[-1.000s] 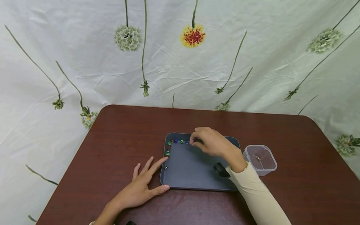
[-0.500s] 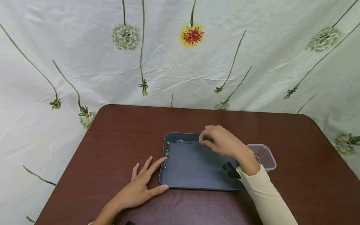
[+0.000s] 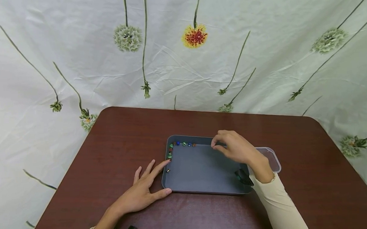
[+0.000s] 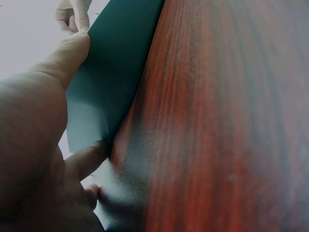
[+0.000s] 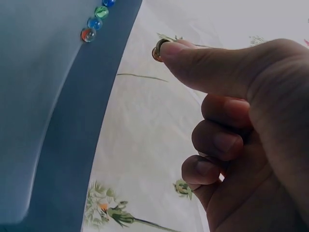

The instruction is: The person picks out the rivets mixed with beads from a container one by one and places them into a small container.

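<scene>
A shallow grey-blue tray [image 3: 200, 171] lies on the table, with a row of coloured glass marbles [image 5: 95, 23] along its left and far walls. Over the tray's far right part, my right hand [image 3: 237, 148] pinches a small round brass-coloured piece [image 5: 157, 52] between thumb and forefinger; its other fingers are curled. My left hand [image 3: 143, 190] rests at the tray's left side with fingers spread, forefinger at the left rim and thumb at the near left corner. Near that forefinger, a small shiny metallic piece [image 3: 168, 170] lies in the tray.
A clear plastic container [image 3: 273, 158] stands right of the tray, partly hidden by my right forearm. The dark red-brown table [image 3: 135, 129] extends around the tray, and a white flowered cloth [image 3: 169, 61] hangs behind it.
My right hand has moved to the right along the far wall, away from the marbles, and an amber marble now shows at the row's right end. The left hand stays put.
</scene>
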Motion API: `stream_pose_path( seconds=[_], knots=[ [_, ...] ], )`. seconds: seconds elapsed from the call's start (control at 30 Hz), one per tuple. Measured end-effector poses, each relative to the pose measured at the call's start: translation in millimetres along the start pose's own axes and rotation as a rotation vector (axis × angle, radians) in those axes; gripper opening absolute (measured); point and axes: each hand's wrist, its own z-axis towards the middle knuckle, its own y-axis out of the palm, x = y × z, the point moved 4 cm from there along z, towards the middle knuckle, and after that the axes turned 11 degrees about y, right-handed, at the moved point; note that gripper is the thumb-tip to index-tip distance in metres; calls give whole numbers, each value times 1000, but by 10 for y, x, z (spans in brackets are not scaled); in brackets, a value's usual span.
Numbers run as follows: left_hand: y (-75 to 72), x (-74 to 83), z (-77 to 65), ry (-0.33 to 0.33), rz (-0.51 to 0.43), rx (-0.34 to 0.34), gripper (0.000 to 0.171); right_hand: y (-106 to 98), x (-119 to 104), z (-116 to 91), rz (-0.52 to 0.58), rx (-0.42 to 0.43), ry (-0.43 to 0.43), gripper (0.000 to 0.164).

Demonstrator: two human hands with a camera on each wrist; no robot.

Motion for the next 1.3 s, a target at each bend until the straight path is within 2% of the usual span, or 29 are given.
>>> stream_pose_path(
  seconds=[0.3,0.53,0.93,1.3],
  knots=[
    [-9,8,-2,-2,6,1,79,-87,85,-127,-3,56,5,8],
    [-4,7,1,4,-1,-3,79,-131,163,-252,-25,62,30,6],
    [-8,0,-2,7,8,2,80,-248,387,-483,48,89,70,11],
    [-3,1,1,12,7,-2,79,-332,628,-756,9,208,57,16]
  ],
)
